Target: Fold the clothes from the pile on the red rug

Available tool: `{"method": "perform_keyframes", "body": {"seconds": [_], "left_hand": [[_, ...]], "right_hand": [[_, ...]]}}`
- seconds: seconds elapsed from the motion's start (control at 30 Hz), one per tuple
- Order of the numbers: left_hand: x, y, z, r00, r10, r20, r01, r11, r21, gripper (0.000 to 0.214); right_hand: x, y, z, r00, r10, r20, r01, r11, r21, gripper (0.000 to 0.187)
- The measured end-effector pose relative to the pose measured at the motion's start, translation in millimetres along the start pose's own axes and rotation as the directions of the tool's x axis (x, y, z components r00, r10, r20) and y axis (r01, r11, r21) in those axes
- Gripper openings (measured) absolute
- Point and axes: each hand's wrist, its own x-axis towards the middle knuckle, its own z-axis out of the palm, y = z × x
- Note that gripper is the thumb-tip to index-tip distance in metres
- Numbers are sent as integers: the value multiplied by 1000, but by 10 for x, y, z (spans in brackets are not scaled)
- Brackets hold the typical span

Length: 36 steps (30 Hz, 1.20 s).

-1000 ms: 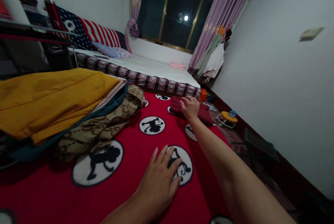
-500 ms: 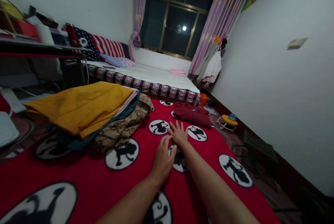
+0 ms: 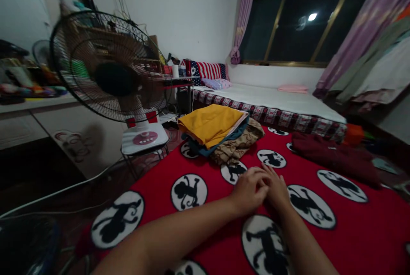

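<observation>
The left hand (image 3: pixel 250 190) and right hand (image 3: pixel 276 187) touch each other over the red blanket (image 3: pixel 352 232), fingers loosely bent, partly open, empty. Left beyond the fingers sits a clothes stack (image 3: pixel 213 124); right beyond them, a maroon garment (image 3: pixel 333 155).

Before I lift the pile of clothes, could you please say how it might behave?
The pile of clothes is probably floppy, since its brown patterned cloth lies rumpled. Uneven edges suggest it may slip apart.
</observation>
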Motion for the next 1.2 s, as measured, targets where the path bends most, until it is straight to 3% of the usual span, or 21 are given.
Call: {"method": "perform_keyframes", "body": {"seconds": [0.1,0.17,0.2,0.27,0.37,0.43,0.57,0.8,0.97,1.2], "left_hand": [[-41,-186,-796,998,67,3,-67,992,103,26],[-71,-398,-1406,994,-20,-103,50,956,291,24],[-97,-522,-1711,978,-108,-178,172,901,399,26],[-185,-783,-2280,886,-302,-352,460,668,585,33],[-395,-1143,-2929,800,-401,-446,599,489,635,35],[-547,-1331,-3181,771,-451,-449,626,409,664,30],[-741,-1595,-3324,746,-524,-410,615,308,726,19],[-895,-1892,-3173,691,-644,-328,586,234,776,13],[-945,-1912,-3166,672,-661,-333,591,208,779,14],[-709,-1872,-3327,615,-676,-405,655,153,740,8]], "right_hand": [[71,189,-40,998,64,-27,-59,986,155,42],[96,224,-26,997,69,-43,-58,973,222,40],[102,224,-13,997,65,-51,-51,970,239,40],[106,214,15,996,64,-67,-44,964,263,39],[111,221,48,993,63,-97,-33,958,284,40],[118,244,68,992,58,-115,-22,956,291,42],[125,290,104,990,47,-133,-7,957,289,44],[123,308,120,987,27,-159,20,958,287,45],[122,295,98,989,58,-137,-10,944,331,46],[120,293,82,987,49,-155,8,940,342,46]]}}
